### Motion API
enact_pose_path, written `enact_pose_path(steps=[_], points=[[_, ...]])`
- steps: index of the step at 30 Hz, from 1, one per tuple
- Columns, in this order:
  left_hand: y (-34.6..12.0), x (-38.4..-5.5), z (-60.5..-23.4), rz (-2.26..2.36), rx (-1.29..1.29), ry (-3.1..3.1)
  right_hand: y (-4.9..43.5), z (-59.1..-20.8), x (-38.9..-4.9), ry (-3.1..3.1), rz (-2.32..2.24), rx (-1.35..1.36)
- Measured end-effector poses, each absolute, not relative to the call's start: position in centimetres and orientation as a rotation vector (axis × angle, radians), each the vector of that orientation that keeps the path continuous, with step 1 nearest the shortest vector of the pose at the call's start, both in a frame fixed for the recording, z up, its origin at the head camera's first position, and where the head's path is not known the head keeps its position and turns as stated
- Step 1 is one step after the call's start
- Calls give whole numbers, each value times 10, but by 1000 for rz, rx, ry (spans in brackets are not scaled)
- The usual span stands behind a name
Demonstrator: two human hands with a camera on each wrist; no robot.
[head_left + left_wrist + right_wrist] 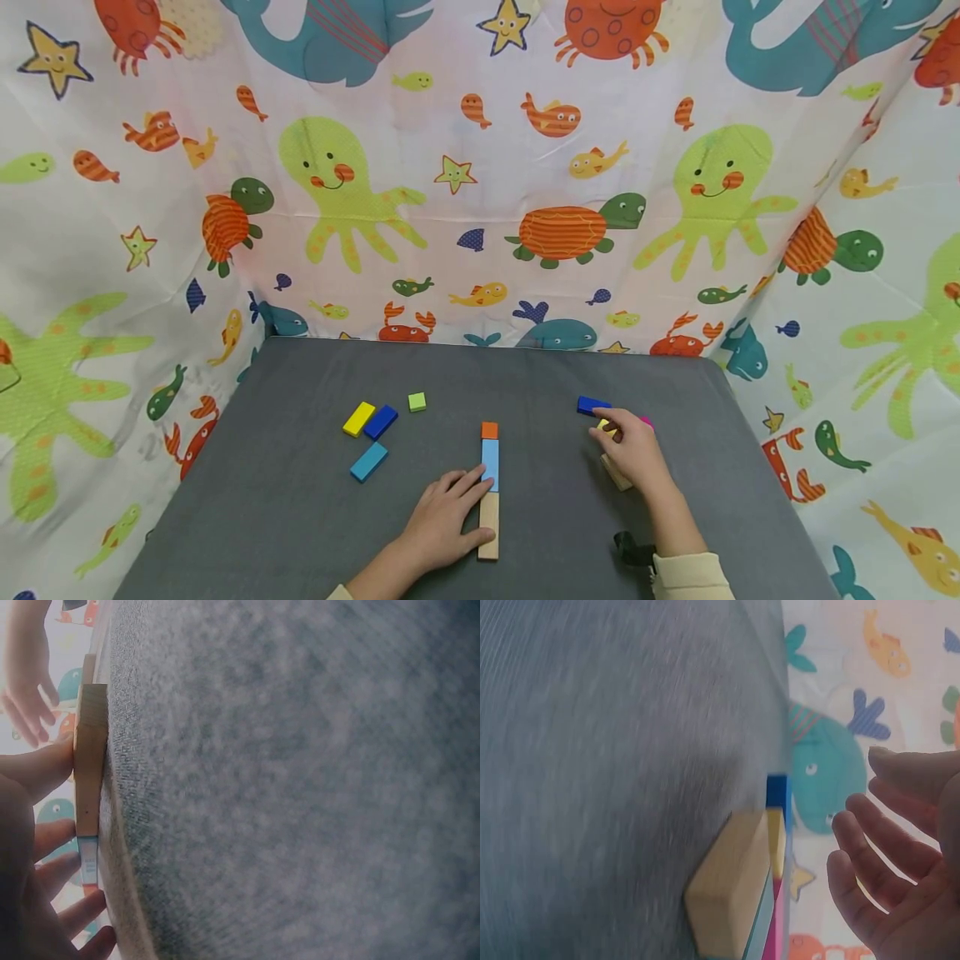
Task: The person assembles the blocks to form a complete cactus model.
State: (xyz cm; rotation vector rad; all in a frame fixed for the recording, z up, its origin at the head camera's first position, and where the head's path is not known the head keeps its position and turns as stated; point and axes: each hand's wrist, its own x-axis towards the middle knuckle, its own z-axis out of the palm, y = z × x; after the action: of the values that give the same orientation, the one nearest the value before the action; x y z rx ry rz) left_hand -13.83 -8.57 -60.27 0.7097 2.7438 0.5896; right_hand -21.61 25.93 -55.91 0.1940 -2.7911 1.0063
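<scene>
A straight row of blocks lies flat on the table: an orange cube (490,431), a light blue block (490,465) and a long plain wooden block (489,510). My left hand (444,518) rests along the row's left side, fingertips at the light blue block and thumb at the wooden one, fingers relaxed. Above a loose group on the right hovers my right hand (632,448), its fingers slightly bent and holding nothing in the right wrist view. Under and around it are a blue block (592,405), a yellow block (776,840), a wooden block (731,885) and a pink one (647,422).
Left of the row lie a yellow block (359,418), a dark blue block (381,422), a light blue block (369,462) and a green cube (417,402). A black object (632,550) sits by the right wrist. Printed cloth (450,242) surrounds the grey table (262,500).
</scene>
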Motion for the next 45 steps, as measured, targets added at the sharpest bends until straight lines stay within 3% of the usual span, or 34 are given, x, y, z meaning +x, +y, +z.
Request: enact_pose_path(steps=[16,45], points=[[-83,-138,-602,563,684,2737,320,-562,-218,-2858,931,1],[-86,-139,-602,586,690,2740,342,-585,-245,-3099,868,-43]])
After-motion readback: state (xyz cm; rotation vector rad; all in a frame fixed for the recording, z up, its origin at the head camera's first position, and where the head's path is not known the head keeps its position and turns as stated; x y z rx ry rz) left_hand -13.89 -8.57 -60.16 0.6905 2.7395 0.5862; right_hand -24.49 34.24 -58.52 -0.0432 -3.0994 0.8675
